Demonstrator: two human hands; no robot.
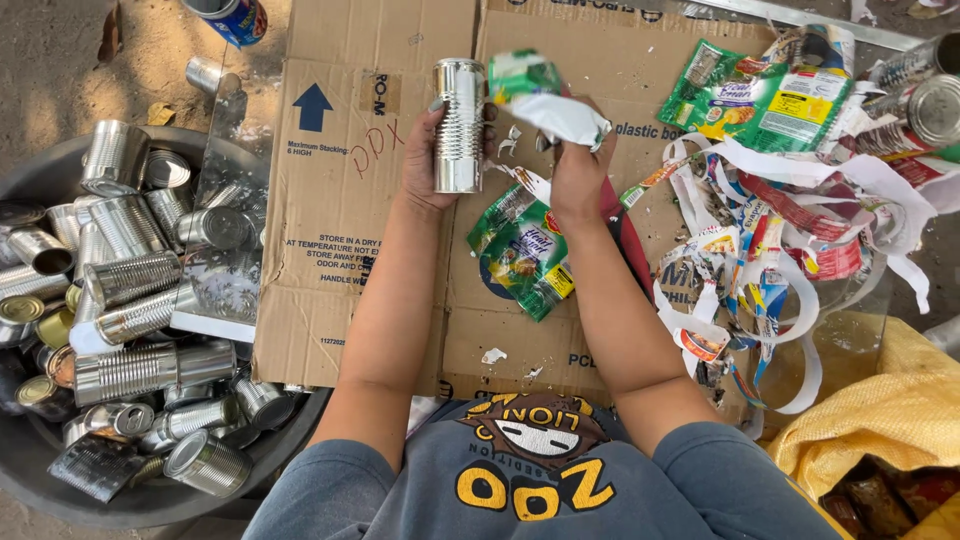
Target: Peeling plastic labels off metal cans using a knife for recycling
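Note:
My left hand (428,160) grips a bare silver ribbed tin can (459,125), held upright over a flattened cardboard box (340,250). My right hand (578,165) pinches a torn green and white paper label (545,100) that curls up beside the can's right side. A second green label (522,250) lies crumpled on the cardboard just below both hands.
A large dark round tub (70,495) at the left holds several bare cans. A heap of torn labels (780,240) spreads at the right, with labelled cans (925,95) beyond it. A yellow sack (880,420) sits at the lower right, and a blue can (232,18) lies at the top.

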